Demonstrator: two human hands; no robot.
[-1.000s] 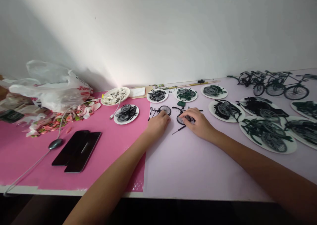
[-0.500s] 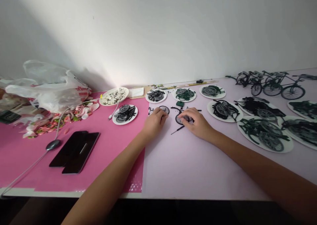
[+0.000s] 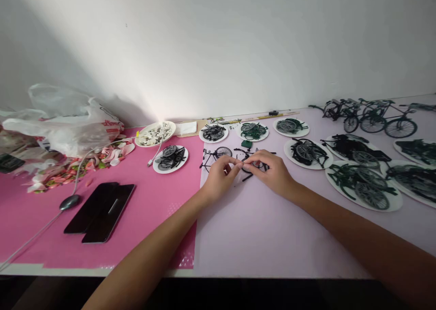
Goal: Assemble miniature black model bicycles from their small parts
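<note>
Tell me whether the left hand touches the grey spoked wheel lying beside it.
Apart. The head view shows lilac table between the left hand and the grey spoked wheel.

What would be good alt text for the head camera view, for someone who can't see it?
A person's left hand and right hand meet fingertip to fingertip over small black model bicycle parts on a lilac mat. White plates of bicycle parts and finished model bicycles lie to the right; a phone rests on a pink mat on the left.

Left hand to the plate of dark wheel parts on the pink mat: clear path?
Probably yes. The left hand sits just right of the plate of wheel parts, with only bare pink mat between. Its fingertips are busy, meeting the right hand.
</note>
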